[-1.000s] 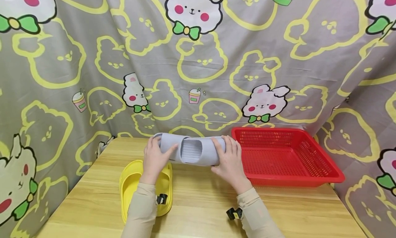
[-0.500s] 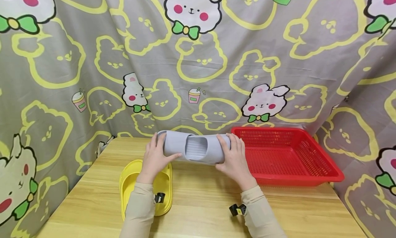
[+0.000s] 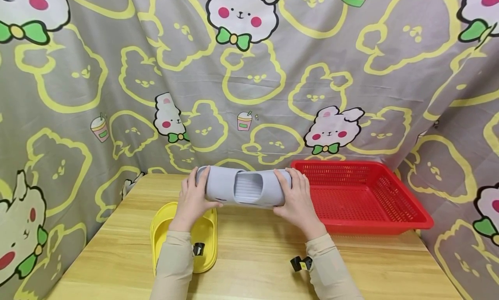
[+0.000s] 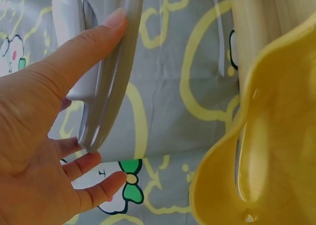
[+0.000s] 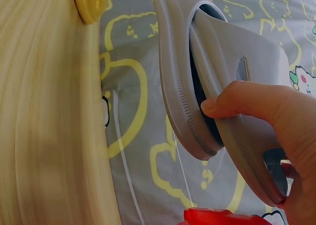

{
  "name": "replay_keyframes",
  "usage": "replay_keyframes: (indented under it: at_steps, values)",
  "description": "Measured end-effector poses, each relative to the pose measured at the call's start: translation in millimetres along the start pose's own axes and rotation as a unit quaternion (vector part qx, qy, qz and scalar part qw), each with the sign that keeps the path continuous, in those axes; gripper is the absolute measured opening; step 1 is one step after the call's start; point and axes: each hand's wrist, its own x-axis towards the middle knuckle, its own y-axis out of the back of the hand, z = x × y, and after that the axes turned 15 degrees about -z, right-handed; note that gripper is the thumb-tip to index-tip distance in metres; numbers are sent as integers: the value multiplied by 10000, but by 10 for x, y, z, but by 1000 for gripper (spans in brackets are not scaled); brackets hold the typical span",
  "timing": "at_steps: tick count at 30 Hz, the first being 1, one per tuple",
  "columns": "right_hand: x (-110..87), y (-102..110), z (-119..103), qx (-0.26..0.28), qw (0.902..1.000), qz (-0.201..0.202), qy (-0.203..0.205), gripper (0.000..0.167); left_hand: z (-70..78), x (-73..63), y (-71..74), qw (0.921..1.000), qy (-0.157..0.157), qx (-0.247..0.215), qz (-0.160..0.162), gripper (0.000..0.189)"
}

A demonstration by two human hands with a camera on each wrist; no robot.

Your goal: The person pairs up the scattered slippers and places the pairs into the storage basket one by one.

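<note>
A pair of light grey slippers, fitted together toe into toe, is held up level above the back of the table. My left hand (image 3: pixel 191 202) holds the end of the left slipper (image 3: pixel 222 185); in the left wrist view its thumb presses the slipper's side (image 4: pixel 111 82) and the fingers spread at the tip. My right hand (image 3: pixel 298 202) grips the right slipper (image 3: pixel 273 187), its thumb lying along the side by the sole in the right wrist view. Beneath my left forearm, yellow slippers (image 3: pixel 210 230) lie on the table, partly hidden by the sleeve.
A red plastic basket (image 3: pixel 370 228) stands at the right back of the wooden table (image 3: pixel 253 265), close to my right hand. A patterned grey curtain (image 3: pixel 273 113) hangs behind the table and along both sides. Small black devices (image 3: pixel 301 263) are strapped at the wrists.
Both hands and the grey slippers have shifted slightly right and up. My left thumb has slid lower, to the slipper's near edge. The yellow slippers and basket have stayed put.
</note>
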Motion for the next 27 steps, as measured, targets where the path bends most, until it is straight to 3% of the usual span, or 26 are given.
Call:
replay_keyframes:
  at_steps: [15,27]
  values:
    - [-8,53,61,-16,9998,-97,147,104,-35,-8,-18,9993,-266,191,-154,127]
    - [-11,64,81,-36,9996,-76,258,105,-48,8,-29,9980,-506,371,-35,127]
